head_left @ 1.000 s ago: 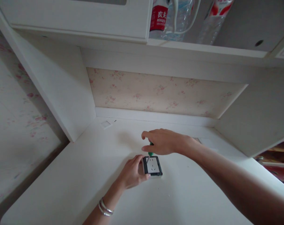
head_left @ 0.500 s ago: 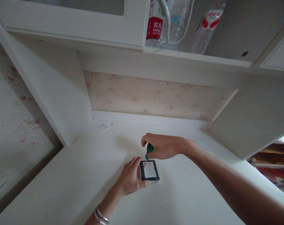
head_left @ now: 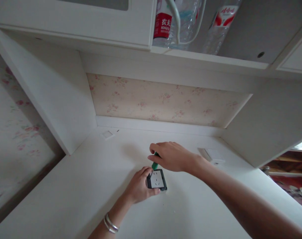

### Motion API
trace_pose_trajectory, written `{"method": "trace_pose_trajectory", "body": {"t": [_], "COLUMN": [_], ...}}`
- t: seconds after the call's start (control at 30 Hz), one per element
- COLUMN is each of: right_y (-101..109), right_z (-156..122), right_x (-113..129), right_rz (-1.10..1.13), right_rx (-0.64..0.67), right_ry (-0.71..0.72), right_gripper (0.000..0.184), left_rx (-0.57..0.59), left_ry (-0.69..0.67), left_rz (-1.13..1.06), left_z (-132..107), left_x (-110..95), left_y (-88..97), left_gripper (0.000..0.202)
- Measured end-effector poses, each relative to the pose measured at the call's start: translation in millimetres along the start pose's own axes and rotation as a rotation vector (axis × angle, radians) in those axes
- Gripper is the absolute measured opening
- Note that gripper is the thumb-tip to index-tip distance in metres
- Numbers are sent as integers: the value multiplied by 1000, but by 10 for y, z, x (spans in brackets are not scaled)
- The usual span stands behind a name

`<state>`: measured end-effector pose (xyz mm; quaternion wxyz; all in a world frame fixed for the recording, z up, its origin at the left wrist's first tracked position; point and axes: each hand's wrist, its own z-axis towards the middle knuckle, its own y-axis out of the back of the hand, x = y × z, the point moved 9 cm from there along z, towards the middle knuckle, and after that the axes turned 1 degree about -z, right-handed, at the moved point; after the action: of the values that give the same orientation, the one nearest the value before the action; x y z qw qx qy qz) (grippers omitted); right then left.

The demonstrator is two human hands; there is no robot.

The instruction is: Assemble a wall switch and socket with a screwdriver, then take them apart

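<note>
A screwdriver (head_left: 154, 165) is held over a socket panel (head_left: 156, 179) by the right hand (head_left: 171, 156).
The socket panel lies on the white desktop (head_left: 198, 205) and is gripped along its left side by the left hand (head_left: 139, 188), thumb placed at its near edge, fingers at its far left corner. Beyond the panel, the right wrist is kept raised, the green handle pinched between thumb and curled fingers; the shaft is slanted down toward the panel's dark left margin.

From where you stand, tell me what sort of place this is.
Likely a room in a home: pale wallpaper with pink flowers, a flat white worktop and a white panelled cabinet overhead.
</note>
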<state>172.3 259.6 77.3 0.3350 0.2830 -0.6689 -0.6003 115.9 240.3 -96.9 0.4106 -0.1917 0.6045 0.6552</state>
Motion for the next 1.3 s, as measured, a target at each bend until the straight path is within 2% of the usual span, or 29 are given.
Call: {"method": "trace_pose_trajectory", "body": {"t": [0.1, 0.27, 0.33, 0.47, 0.63, 0.7, 0.77, 0.83, 0.97, 1.0, 1.07, 1.17, 1.3], "right_y": [25, 22, 32, 34, -56, -37, -12, -5, -29, -29, -10, 29, -24], "right_z": [0, -36, -35, -69, -180, -194, -198, -197, -170, -163, -147, -142, -133], "right_x": [-50, 56, 43, 7, 144, 94, 15, -14, 158, 185, 158, 92, 180], "right_rz": [-70, 165, 112, 24, 176, 80, -28, -37, 154, 144, 22, -109, 18], "right_rx": [-55, -32, -60, -99, 9, -35, -84, -105, -75, -74, -102, -131, -5], "right_ry": [-49, 67, 28, -62, 82, 14, -95, -142, 29, 48, -6, -79, 86], "right_gripper": [31, 28, 20, 31, 28, 22, 32, 39, 36, 32, 25, 36, 35], "left_rx": [-22, -19, -13, -15, -31, -36, -44, -47, -44, -44, -49, -47, -36], "left_ry": [-6, 10, 17, 22, -15, -17, -12, -7, -8, -9, -9, -14, -16], "left_rz": [-1, 3, -5, -6, -2, 6, 17, 22, 13, 12, 14, 5, -18], "left_z": [-1, -10, -15, -23, -23, -23, -26, -31, -41, -42, -41, -39, -40], "left_x": [-26, 4, 0, -27, -47, -31, -13, -4, -22, -28, -37, -48, -40], "left_y": [22, 19, 23, 44, 57, 50, 44, 36, 37, 41, 53, 60, 50], "left_gripper": [68, 72, 72, 73, 67, 68, 70, 69, 68, 67, 65, 67, 72]}}
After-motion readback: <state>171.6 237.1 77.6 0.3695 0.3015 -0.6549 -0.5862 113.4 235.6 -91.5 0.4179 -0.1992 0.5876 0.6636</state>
